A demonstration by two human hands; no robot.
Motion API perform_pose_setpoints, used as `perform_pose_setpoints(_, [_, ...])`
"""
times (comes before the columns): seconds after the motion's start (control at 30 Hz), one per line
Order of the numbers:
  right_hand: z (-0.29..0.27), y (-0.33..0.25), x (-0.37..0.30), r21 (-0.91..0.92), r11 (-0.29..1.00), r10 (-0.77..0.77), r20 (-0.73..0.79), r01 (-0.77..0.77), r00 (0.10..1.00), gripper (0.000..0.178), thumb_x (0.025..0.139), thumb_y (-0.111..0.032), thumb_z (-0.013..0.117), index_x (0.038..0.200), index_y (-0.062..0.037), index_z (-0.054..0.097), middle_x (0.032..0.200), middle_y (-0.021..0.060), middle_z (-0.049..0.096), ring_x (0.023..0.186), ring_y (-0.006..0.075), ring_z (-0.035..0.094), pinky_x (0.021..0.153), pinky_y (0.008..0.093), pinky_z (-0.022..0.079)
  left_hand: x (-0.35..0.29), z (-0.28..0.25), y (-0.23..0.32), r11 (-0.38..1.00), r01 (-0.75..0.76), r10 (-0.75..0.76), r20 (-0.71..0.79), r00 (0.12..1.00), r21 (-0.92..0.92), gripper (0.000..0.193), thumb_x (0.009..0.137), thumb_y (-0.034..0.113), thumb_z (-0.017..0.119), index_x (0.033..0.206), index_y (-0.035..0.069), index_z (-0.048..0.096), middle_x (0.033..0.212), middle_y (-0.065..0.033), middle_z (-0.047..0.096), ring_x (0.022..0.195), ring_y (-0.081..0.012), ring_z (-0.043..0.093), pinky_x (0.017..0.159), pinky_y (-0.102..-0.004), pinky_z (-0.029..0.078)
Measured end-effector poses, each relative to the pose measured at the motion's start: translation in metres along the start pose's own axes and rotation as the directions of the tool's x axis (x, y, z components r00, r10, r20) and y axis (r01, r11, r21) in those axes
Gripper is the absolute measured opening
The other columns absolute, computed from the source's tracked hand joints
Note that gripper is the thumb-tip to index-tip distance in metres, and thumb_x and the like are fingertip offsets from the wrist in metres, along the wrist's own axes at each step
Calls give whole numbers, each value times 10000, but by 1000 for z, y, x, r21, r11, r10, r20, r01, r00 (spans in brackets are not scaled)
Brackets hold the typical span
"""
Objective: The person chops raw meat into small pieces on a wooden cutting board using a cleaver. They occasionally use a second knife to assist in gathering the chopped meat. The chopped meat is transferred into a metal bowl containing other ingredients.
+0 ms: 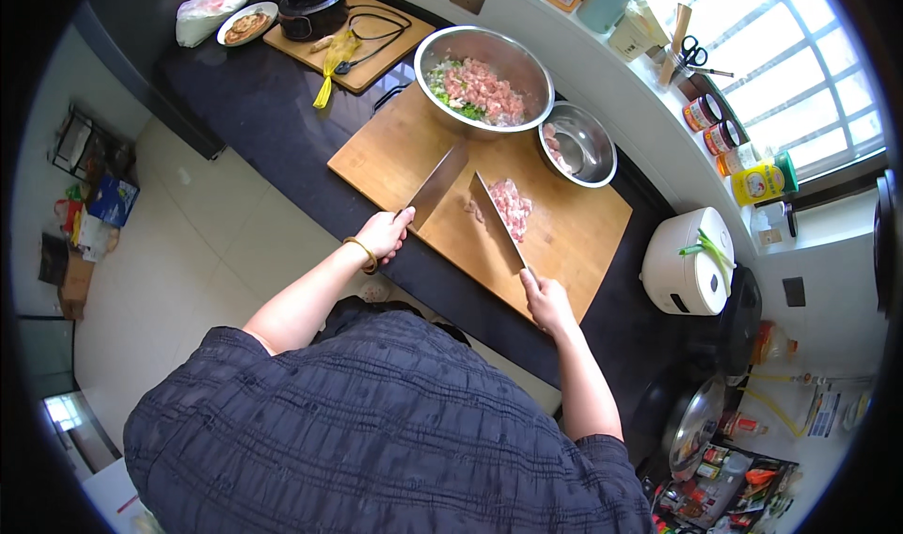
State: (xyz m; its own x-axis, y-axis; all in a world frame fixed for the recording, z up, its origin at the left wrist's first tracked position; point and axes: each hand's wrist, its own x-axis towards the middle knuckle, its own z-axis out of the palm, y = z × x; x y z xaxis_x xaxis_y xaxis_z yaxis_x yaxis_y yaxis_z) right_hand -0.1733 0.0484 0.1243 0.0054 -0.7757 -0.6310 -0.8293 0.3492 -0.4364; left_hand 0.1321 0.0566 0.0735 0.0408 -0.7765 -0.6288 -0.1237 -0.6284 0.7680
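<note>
My left hand [385,237] is wrapped round the handle of a wide-bladed cleaver [440,184], held over the left part of a wooden cutting board [574,243]. In my right hand [547,302] is a second cleaver [499,222], its blade pointing away from me beside a small heap of chopped raw meat [512,210]. A few bits of meat lie left of that blade. At the board's far edge stands a large steel bowl [538,64] with minced meat [484,87] and chopped greens [467,109]. A smaller steel bowl [594,139] beside it holds some pale meat pieces [553,145].
A white rice cooker [682,261] with green onion [710,248] on its lid stands at the right. Farther left are a second board [386,73], a black pot [313,12], a plate [259,13] and a plastic bag [209,9]. Jars [703,113] line the windowsill.
</note>
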Motion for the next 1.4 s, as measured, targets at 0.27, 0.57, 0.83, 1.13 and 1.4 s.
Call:
perform_pose_setpoints(0.27, [-29,6,8,61,987,-139,-112,146,984,552,865,-498,436,610,-10,474,480,64,469,375,174,472,389,318,392,-5,4,0,1000,-8,8,-9,1000,20,480,882,492,401,654,69,429,495,6,394,364,-97,366,327,-249,330])
perform_pose_setpoints(0.57, [-38,6,12,303,943,-107,-118,138,987,523,870,-491,433,647,-21,484,467,47,449,347,149,437,323,291,353,-5,11,5,997,-34,34,3,999,75,497,887,492,382,647,59,428,500,-6,403,368,-102,386,332,-252,342])
perform_pose_setpoints(0.83, [-47,8,26,221,971,-73,-73,87,995,536,875,-498,418,602,-38,447,454,36,420,335,137,419,327,292,350,-5,9,4,997,-28,29,-5,1000,77,491,887,483,384,656,52,432,495,-7,404,358,-104,385,330,-255,341])
perform_pose_setpoints(1.13, [-38,24,48,177,974,-112,-168,142,979,541,863,-513,429,626,-28,460,449,43,429,332,151,427,324,297,354,-4,10,7,993,-34,35,-5,999,110,488,888,481,382,656,54,432,493,-7,406,352,-105,380,329,-257,344])
perform_pose_setpoints(1.4, [-36,28,29,317,940,-78,-162,126,984,522,871,-512,415,602,-65,424,446,17,399,325,121,398,307,270,319,-1,12,5,994,-30,30,3,1000,101,484,887,486,383,650,67,430,498,0,404,361,-99,382,328,-250,341])
